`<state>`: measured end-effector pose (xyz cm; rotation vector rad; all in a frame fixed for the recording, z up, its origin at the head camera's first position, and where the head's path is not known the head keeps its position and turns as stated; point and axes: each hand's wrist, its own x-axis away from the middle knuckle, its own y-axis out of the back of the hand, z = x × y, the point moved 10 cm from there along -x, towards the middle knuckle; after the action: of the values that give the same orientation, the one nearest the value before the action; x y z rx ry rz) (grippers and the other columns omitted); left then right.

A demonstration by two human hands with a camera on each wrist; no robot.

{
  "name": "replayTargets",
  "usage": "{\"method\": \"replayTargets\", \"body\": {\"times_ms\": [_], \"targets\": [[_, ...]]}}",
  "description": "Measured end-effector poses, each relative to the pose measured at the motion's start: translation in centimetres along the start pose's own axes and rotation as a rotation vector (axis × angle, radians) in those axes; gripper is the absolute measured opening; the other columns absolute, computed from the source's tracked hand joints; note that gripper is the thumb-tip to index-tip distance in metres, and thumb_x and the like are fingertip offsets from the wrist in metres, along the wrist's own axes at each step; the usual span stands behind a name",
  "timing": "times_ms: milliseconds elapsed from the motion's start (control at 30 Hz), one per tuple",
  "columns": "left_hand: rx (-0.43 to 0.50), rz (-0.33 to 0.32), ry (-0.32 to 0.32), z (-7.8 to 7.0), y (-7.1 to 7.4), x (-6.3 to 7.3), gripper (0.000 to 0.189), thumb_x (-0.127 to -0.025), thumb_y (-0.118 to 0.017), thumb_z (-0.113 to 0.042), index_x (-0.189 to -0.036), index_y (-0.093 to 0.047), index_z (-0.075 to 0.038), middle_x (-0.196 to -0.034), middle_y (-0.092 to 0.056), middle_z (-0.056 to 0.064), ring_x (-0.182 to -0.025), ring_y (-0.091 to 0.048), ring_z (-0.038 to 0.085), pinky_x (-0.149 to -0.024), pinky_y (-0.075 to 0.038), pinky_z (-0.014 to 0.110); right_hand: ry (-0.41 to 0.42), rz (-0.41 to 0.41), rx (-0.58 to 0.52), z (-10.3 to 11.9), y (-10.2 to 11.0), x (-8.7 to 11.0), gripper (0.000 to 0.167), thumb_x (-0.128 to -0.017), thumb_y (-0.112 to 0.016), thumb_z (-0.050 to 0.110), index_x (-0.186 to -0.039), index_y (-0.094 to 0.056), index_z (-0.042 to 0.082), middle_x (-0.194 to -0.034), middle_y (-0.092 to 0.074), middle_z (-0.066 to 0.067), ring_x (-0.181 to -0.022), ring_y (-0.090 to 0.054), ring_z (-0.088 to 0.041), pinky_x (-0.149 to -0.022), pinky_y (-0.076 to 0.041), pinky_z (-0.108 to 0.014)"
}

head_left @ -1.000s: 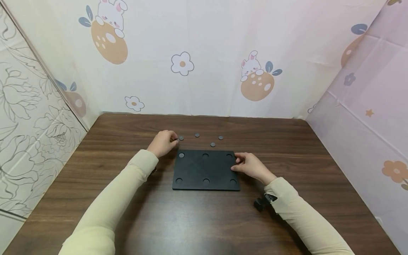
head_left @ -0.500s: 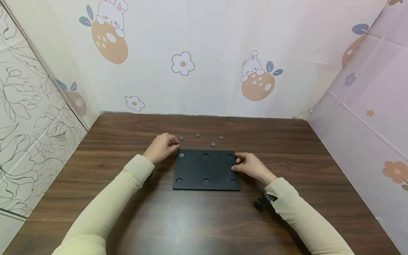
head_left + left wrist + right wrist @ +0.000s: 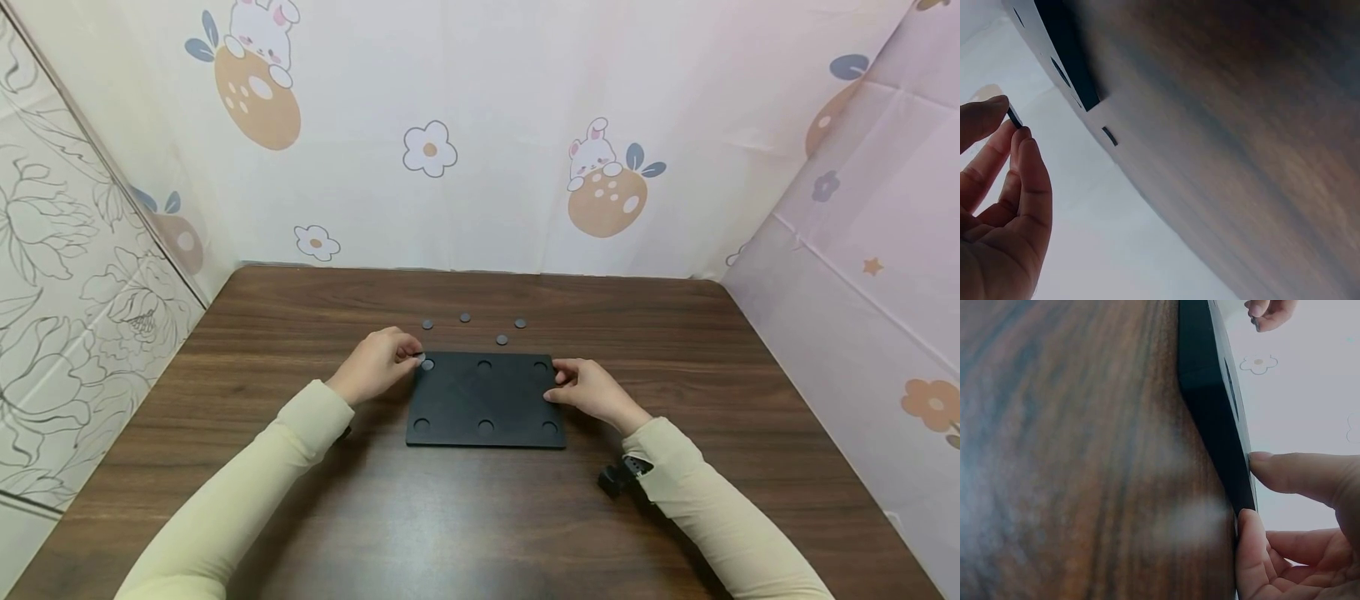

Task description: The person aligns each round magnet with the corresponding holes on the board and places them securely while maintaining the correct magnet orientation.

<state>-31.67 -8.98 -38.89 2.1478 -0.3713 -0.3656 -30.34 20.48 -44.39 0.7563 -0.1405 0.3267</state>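
A flat black board (image 3: 487, 396) with round recesses along its far and near edges lies on the table. A small grey disc (image 3: 428, 365) sits in its far-left recess. Between thumb and fingertips, my left hand (image 3: 375, 364) pinches another thin dark disc (image 3: 1015, 117), held on edge above that corner in the left wrist view. My right hand (image 3: 596, 395) grips the board's right edge near the far corner. The right wrist view shows its thumb (image 3: 1297, 472) at the top face and a fingertip (image 3: 1248, 534) against the side.
Several loose grey discs (image 3: 502, 340) lie on the brown wooden table (image 3: 480, 517) beyond the board. A patterned curtain (image 3: 495, 200) rises behind the table's far edge. A black wrist device (image 3: 624, 477) sits under the right sleeve.
My left hand has come nearer, carrying the pinched disc from beside the loose discs to the board's far-left corner. The right hand and the board have stayed put.
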Motion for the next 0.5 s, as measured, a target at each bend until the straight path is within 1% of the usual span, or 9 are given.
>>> {"method": "replayTargets", "body": {"times_ms": [267,500], "targets": [[0.016,0.016,-0.029,-0.7,-0.3,1.0,0.015,-0.090,-0.070,-0.013,-0.102,-0.073,-0.005,-0.097,-0.066,0.005,-0.086,-0.064,0.017,-0.078,-0.055,0.033,-0.001,0.002,0.000,0.0,0.0,0.0,0.068,-0.087,-0.073,0.018,-0.145,-0.042,-0.003,-0.102,-0.054,-0.010,-0.074,-0.048,-0.019,-0.061,-0.040,-0.029],[0.005,0.028,-0.049,-1.1,-0.6,1.6,0.014,-0.091,-0.070,-0.014,-0.102,-0.073,-0.007,-0.098,-0.067,0.004,-0.086,-0.064,0.014,-0.077,-0.055,0.031,0.002,0.003,0.000,0.1,0.0,0.1,0.069,-0.087,-0.073,0.018,-0.145,-0.042,-0.004,-0.104,-0.055,-0.011,-0.075,-0.048,-0.020,-0.063,-0.040,-0.030]]}}
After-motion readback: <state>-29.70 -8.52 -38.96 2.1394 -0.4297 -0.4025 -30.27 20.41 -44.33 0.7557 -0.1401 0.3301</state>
